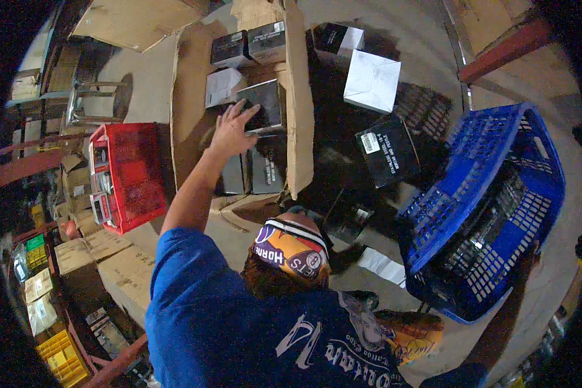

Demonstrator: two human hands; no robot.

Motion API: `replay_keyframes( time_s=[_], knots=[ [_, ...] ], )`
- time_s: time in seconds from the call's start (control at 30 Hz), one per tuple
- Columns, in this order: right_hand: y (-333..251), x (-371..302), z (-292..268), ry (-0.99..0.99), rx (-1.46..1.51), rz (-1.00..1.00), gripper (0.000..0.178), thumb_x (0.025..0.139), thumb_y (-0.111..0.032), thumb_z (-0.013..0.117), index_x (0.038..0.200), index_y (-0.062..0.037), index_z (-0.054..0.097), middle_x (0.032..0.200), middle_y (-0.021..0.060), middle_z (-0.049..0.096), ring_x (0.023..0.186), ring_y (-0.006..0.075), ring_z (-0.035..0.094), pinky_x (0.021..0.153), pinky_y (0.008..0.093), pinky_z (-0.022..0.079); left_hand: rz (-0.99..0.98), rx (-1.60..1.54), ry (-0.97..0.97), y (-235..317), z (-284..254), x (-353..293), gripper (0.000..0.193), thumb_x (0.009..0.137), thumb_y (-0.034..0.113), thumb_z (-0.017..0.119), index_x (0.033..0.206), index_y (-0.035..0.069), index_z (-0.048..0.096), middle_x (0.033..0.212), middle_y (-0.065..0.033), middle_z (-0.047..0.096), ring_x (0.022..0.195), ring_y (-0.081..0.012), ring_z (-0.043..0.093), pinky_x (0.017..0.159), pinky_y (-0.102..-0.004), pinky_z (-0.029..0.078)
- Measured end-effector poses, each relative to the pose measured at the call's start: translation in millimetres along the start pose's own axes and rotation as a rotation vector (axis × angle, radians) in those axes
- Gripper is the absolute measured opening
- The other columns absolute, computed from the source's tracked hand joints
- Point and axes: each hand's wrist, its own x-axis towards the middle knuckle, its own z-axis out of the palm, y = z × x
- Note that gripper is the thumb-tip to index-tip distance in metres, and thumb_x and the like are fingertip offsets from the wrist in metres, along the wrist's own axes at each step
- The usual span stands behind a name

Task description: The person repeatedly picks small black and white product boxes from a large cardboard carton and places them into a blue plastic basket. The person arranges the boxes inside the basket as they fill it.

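My left hand [234, 129] reaches into an open cardboard carton [194, 90]. Its fingers are spread, and they touch the left edge of a black box [267, 107]. Around it in the carton sit more dark boxes [268, 165] and one with a pale face [223, 87]. Over on the right, a blue plastic basket [478, 187] leans tilted, with dark contents partly hidden inside. My right hand [530, 260], dim and partly hidden, is closed on the basket's right rim.
Beside the carton on the floor lie a white box [372, 81], a black-and-white box [337, 39] and a black labelled box [388, 150]. A red crate [136, 178] stands left of the carton. Shelving with cartons [119, 271] and a yellow crate [63, 359] lines the left.
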Motion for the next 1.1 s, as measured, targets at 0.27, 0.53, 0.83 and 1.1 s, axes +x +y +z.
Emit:
replay_keyframes(
  time_s=[0.27,0.53,0.83,1.1],
  knots=[
    [11,1,-4,-0.024,0.01,-0.067,0.065,0.1,-0.054,0.06,0.135,-0.0002,0.054,0.123,0.0138,0.065,0.104,0.0255,0.065,0.091,0.0417,0.056,0.094,0.18,-0.203,34,-19,65,0.14,0.05,0.03,0.094,0.163,0.035,0.011,0.163,-0.0294,0.016,0.149,-0.0524,0.021,0.113,-0.0691,0.033],
    [16,5,3,-0.062,0.046,-0.144,0.067,0.1,-0.057,0.059,0.135,0.0,0.055,0.12,0.0145,0.067,0.104,0.0253,0.066,0.089,0.04,0.056,0.022,-0.577,0.219,0,-88,26,0.125,0.053,0.013,0.089,0.159,0.005,0.023,0.148,-0.0251,0.045,0.139,-0.04,0.043,0.116,-0.0454,0.037],
    [-3,-15,30,0.109,-0.273,-0.149,0.075,0.09,-0.068,0.064,0.129,-0.0038,0.059,0.099,0.0099,0.069,0.066,0.0149,0.064,0.064,0.0352,0.057,0.332,-1.01,0.295,88,-265,-13,0.108,0.076,0.031,0.082,0.162,0.013,0.019,0.152,-0.0141,0.041,0.135,-0.0299,0.047,0.112,-0.0482,0.041],
    [-38,-39,46,0.266,-0.754,-0.194,0.087,0.093,-0.075,0.048,0.136,0.0001,0.056,0.122,0.0291,0.067,0.115,0.0477,0.063,0.099,0.0537,0.05,1.217,-0.477,0.104,411,-247,15,0.111,0.064,0.039,0.09,0.153,0.006,0.032,0.146,-0.0171,0.044,0.134,-0.0322,0.048,0.111,-0.0453,0.041]
  ],
)
